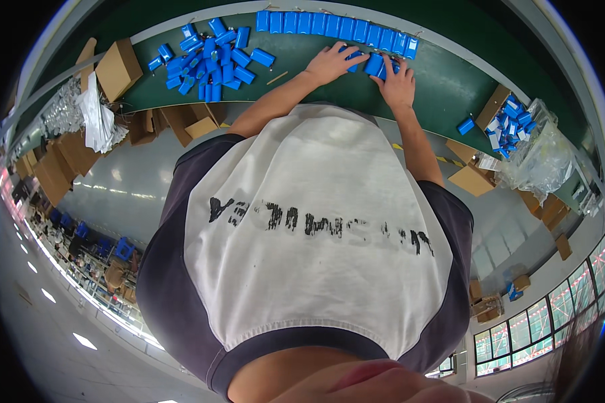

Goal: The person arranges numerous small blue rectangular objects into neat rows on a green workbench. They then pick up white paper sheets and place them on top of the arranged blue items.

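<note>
My left hand [333, 64] reaches over the green bench top, its fingers and thumb closed round a blue battery pack [352, 60]. Just to its right, my right hand [399, 82] grips another blue pack [374, 65] from above, and its fingers partly cover what lies beneath. Beyond both hands, a long row of blue battery packs [333, 25] stands side by side along the far edge, with short wire ends showing on some. A loose heap of the same packs [212, 62] lies to the left of my left hand.
On the right, a cardboard box [494, 106] tips out more blue packs beside clear plastic bags [548, 151]. One single pack [466, 125] lies by it. An open carton [119, 69] stands at the left end, and a thin strip [277, 78] rests near my left forearm.
</note>
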Tool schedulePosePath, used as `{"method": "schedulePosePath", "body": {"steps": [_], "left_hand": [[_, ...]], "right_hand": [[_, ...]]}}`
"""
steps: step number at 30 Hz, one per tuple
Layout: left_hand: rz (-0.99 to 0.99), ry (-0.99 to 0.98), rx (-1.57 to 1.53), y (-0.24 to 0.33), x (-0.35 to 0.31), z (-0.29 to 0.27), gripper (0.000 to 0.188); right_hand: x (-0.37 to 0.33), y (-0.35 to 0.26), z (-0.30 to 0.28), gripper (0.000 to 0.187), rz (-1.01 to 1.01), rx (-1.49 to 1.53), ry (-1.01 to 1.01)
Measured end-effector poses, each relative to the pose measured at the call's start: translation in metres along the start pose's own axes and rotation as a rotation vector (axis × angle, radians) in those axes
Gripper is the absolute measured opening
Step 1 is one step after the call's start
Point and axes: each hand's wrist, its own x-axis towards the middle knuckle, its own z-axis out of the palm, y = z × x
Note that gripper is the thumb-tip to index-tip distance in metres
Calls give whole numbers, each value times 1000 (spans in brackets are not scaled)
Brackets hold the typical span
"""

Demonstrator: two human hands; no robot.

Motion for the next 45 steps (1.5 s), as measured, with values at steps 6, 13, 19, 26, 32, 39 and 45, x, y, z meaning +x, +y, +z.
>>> {"method": "schedulePosePath", "body": {"steps": [6,13,19,26,32,39,45], "left_hand": [[-23,66,0,15,23,10,71],[3,117,78,24,22,-7,57],[81,-121,-67,38,0,-12,42],[82,-62,-232,45,7,3,41],[34,-221,-354,41,7,3,51],[-71,75,-492,19,-43,-9,29],[-722,530,-247,-53,-170,-33,39]], "right_hand": [[7,8,-11,78,66,161,72],[10,13,-23,72,148,319,166],[-8,18,-29,26,309,497,-308],[-9,29,1,14,82,602,2],[-1,12,-15,14,8,693,-183],[3,-31,-14,13,26,589,-211],[59,-179,-33,24,-583,655,-100]]}}
